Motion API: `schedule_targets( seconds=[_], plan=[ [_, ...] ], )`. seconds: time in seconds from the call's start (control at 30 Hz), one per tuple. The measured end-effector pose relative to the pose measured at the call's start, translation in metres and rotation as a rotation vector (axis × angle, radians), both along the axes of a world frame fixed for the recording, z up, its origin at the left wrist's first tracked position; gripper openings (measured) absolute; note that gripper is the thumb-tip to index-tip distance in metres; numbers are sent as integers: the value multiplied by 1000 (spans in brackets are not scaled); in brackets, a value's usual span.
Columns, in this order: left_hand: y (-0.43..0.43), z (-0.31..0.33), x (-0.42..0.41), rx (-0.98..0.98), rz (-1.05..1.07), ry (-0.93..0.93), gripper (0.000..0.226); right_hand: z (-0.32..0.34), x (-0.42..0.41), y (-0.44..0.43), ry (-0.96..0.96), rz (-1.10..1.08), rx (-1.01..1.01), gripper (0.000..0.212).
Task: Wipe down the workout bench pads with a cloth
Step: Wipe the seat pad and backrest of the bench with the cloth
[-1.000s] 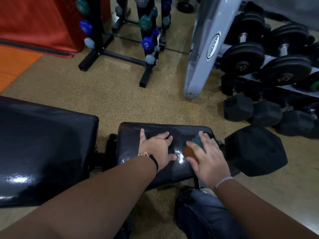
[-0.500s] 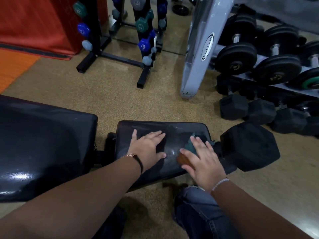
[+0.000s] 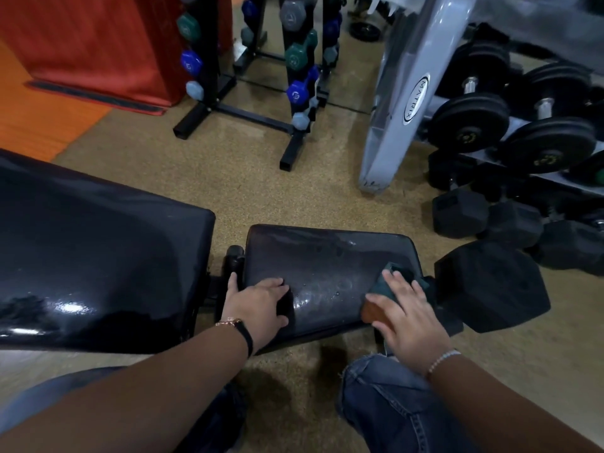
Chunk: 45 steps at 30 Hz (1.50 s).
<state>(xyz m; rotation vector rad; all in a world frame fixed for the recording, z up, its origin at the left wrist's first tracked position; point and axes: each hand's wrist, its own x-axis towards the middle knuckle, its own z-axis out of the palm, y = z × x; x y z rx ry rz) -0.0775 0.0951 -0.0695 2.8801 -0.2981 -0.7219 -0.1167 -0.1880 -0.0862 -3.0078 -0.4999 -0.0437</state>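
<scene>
Seat pad (image 3: 327,253) mid-wipe: our right hand (image 3: 408,313), fingers spread flat, presses the cloth (image 3: 374,312) beneath its palm — our left hand (image 3: 258,304) lies flat alongside, bracing. Next, we judge, a sweep toward the left hand across the wet patch (image 3: 327,291) between them.

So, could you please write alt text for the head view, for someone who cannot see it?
A right hand presses a teal and orange cloth onto the right end of a wet black bench pad, while the left hand rests flat on its left end. A larger pad lies left, dumbbells right.
</scene>
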Motion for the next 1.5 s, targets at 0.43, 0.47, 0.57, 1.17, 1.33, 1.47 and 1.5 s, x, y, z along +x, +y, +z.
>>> schedule_targets(
  seconds=[0.43,0.47,0.57,1.17,1.33,1.47,1.5],
  plan=[
    [-6,-10,-1,56,-12,-51,63,-2,-6,32,91,196,-54,53],
    [-6,-10,-1,56,-10,-53,63,0,-4,20,112,244,-82,51],
    [-8,-10,0,48,-4,-60,63,17,8,2,189,207,28,41],
    [-12,-11,-7,57,8,-55,61,16,13,47,55,-226,176,57],
    [-13,-11,-9,64,10,-55,61,3,-3,63,185,212,-19,50],
    [-12,-11,-7,50,3,-51,61,10,13,24,203,403,-100,48],
    [-12,-11,-6,46,3,-52,61,15,18,21,199,380,-103,48]
  ],
)
